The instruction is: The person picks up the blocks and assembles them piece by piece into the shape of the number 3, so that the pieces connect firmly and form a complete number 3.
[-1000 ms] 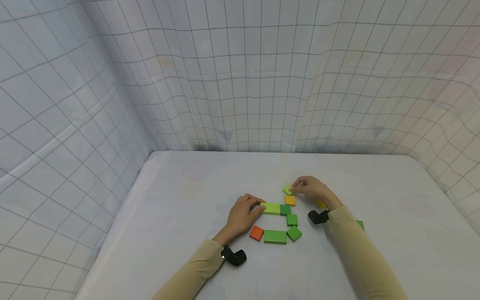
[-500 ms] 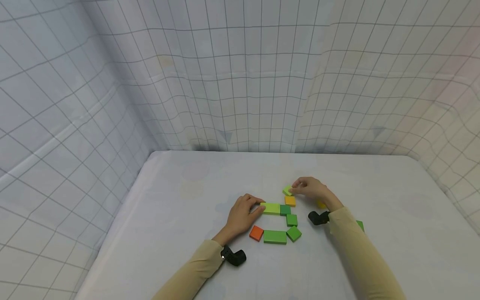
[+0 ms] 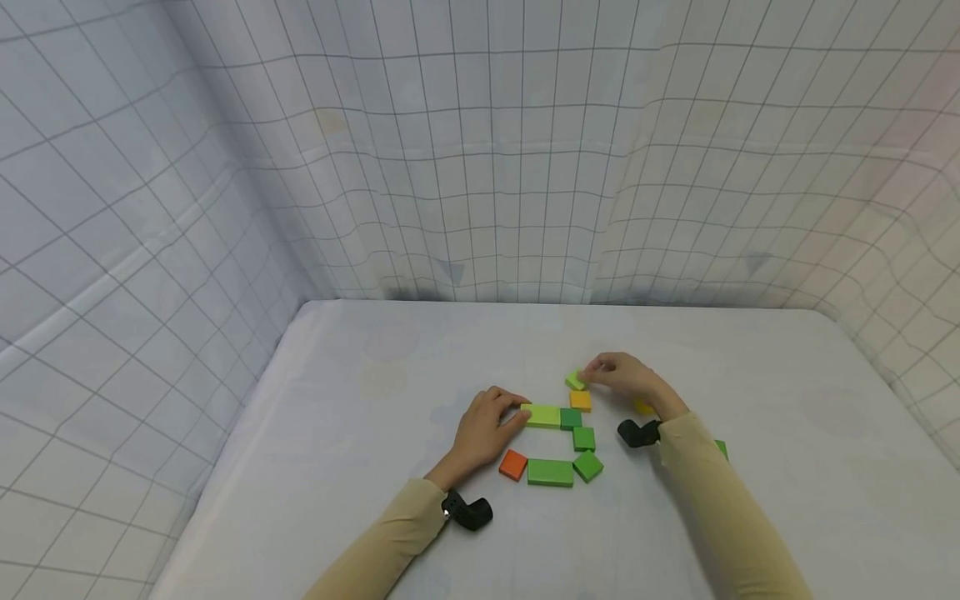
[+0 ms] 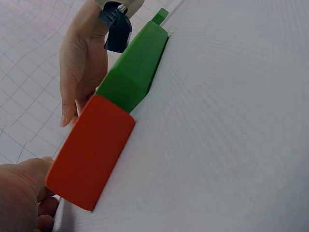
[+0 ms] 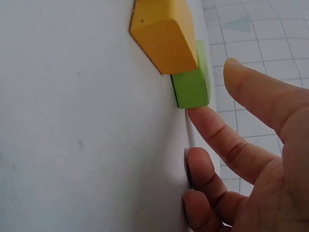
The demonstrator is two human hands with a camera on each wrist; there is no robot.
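In the head view, my left hand [image 3: 483, 429] holds the left end of a long yellow-green block [image 3: 543, 416] between thumb and index finger; the left wrist view hides this contact behind an orange-red block [image 4: 91, 152]. At the far end of the block row, my right hand [image 3: 621, 375] is beside a small light-green block [image 3: 575, 380]. From the right wrist view, the index fingertip [image 5: 197, 115] touches that light-green block's side, while the thumb is raised apart from it. An orange-yellow block [image 5: 166, 41] adjoins the light-green one.
Small green blocks, a dark one [image 3: 571, 419], a middle one [image 3: 583, 439] and a turned one [image 3: 588, 467], form the curve's right side. A long green block [image 3: 551, 472] lies nearest me. Beyond my right wrist are a yellow block [image 3: 643, 407] and a partly hidden green block [image 3: 722, 448].
The right thumb has lifted slightly off the light-green block. My left hand and the blocks stay in place.
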